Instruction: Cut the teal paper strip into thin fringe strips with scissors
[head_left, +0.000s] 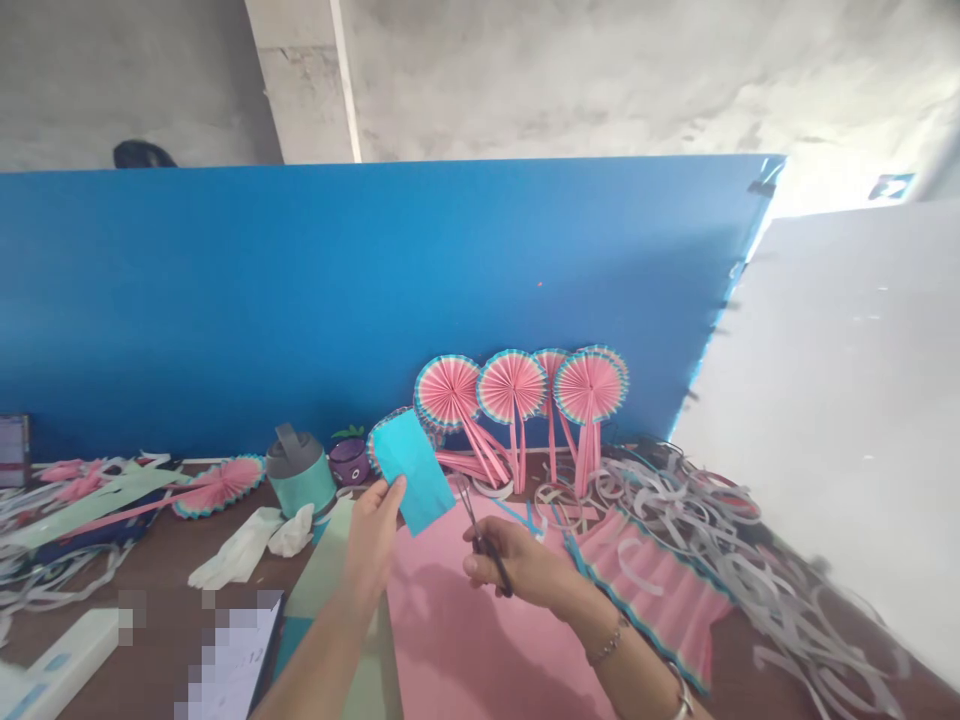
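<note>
Left hand (373, 535): pinched the card (412, 470) by its lower left edge, thumb in front, probably to leave the right side clear.
Card: aloft, at 11 o'clock from the middle of the pink sheet (480, 640).
Right hand (521, 560): gripped the scissors (495, 567) by the handles, at the card's 4 o'clock; whether blades met card, could not tell.
Fans (511, 385): at the sheet's 12 o'clock, upright near the panel (300, 290), presumably leaned to save room.
Strips (667, 490): heaped toward 2 o'clock, likely to spare the sheet.
</note>
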